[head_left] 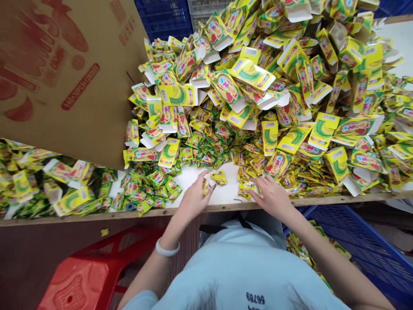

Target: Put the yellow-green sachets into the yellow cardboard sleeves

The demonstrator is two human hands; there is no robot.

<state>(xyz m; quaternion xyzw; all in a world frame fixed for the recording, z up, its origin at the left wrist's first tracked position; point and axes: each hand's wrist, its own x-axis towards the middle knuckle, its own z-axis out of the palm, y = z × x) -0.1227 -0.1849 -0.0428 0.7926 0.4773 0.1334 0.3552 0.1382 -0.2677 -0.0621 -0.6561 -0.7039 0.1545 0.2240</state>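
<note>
My left hand (194, 196) is curled over the white tabletop, with a small yellow candy packet (204, 187) partly showing between its thumb and fingers. Another yellow packet (219, 177) lies just beyond its fingertips. My right hand (273, 197) rests at the table's front edge, fingers apart, its tips touching a yellow packet (245, 189) at the rim of a heap of yellow packets (309, 177). Left of my left hand spreads a pile of green packets (155, 189). Behind both hands rises a large mound of yellow-green candy boxes (251, 73), many with open flaps.
A big cardboard carton (97, 120) leans over the table at left. Below are a red plastic stool (82, 275) and a blue crate (364, 245) containing packets. Blue crates (166, 19) stand behind the table. A small dark ring (130, 206) lies near the wooden edge.
</note>
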